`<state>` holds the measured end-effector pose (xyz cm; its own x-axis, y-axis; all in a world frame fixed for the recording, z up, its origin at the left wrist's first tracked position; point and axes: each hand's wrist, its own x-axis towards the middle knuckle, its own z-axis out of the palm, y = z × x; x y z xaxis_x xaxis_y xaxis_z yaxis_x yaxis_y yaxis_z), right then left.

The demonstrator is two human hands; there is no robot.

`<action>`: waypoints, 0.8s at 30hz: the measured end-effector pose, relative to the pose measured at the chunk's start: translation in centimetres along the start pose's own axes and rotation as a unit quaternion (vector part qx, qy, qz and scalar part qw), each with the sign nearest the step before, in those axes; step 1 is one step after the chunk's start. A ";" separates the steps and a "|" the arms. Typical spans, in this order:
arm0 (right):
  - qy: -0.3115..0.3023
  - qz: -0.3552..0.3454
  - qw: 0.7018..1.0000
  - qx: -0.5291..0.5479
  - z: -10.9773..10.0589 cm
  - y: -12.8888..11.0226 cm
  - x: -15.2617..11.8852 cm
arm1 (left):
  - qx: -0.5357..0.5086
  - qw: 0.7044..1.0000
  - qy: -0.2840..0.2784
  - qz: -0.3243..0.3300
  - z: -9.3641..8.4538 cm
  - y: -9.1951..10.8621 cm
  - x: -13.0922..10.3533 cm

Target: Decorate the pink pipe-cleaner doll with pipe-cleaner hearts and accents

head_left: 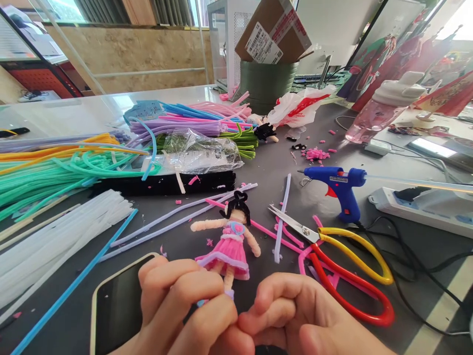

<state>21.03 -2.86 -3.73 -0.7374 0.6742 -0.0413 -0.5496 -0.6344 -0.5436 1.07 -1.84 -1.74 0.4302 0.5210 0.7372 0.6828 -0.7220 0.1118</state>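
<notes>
My left hand (188,301) and my right hand (295,310) meet at the bottom middle, fingers curled and fingertips pressed together. Whatever they pinch, if anything, is hidden behind the fingers. Just beyond them lies a pipe-cleaner doll (234,236) with black hair, a pink dress trimmed in lilac and a blue and pink flower on its chest. Its feet are partly covered by my left hand. A phone (118,305) with a dark screen lies under and beside my left hand. Scissors (314,236) with one yellow and one red handle rest, blades apart, beyond my right hand.
A blue glue gun (338,187) stands at right, its cord near a white power strip (424,212). Bundles of green pipe cleaners (74,167) and white pipe cleaners (66,236) fill the left. A pink bottle (384,108) and a green bin (268,84) stand behind.
</notes>
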 end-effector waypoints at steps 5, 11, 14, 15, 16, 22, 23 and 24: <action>0.022 -0.006 1.000 -0.017 0.0 0.1 0.0 | 0.000 1.000 -0.014 0.002 0.0 0.1 0.2; 0.034 -0.009 0.999 -0.006 0.3 0.0 0.0 | -0.005 0.996 0.084 -0.028 1.1 0.5 -0.1; 0.036 -0.017 0.999 -0.007 0.2 0.1 0.0 | -0.006 0.996 0.080 -0.025 1.4 0.5 -0.4; 0.035 -0.021 0.999 -0.009 0.2 0.1 0.0 | -0.007 0.997 0.079 -0.027 1.5 0.5 -0.4; 0.035 -0.023 0.999 -0.010 0.2 0.1 0.0 | -0.009 0.996 0.079 -0.032 1.5 0.5 -0.4; 0.088 -0.012 0.992 -0.087 1.1 -0.1 -0.3 | -0.018 0.998 0.053 -0.027 0.6 1.0 -0.3; 0.107 -0.020 0.987 -0.119 1.2 -0.2 -0.4 | -0.023 0.999 -0.009 -0.031 0.3 1.1 -0.3; 0.124 -0.033 0.979 -0.158 1.3 -0.2 -0.5 | -0.027 0.999 -0.020 -0.032 -0.1 1.2 -0.3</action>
<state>21.06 -3.57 -2.50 -0.5644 0.8059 -0.1790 -0.4152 -0.4646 -0.7822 1.71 -2.86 -1.74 0.4106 0.5846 0.6997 0.6774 -0.7092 0.1951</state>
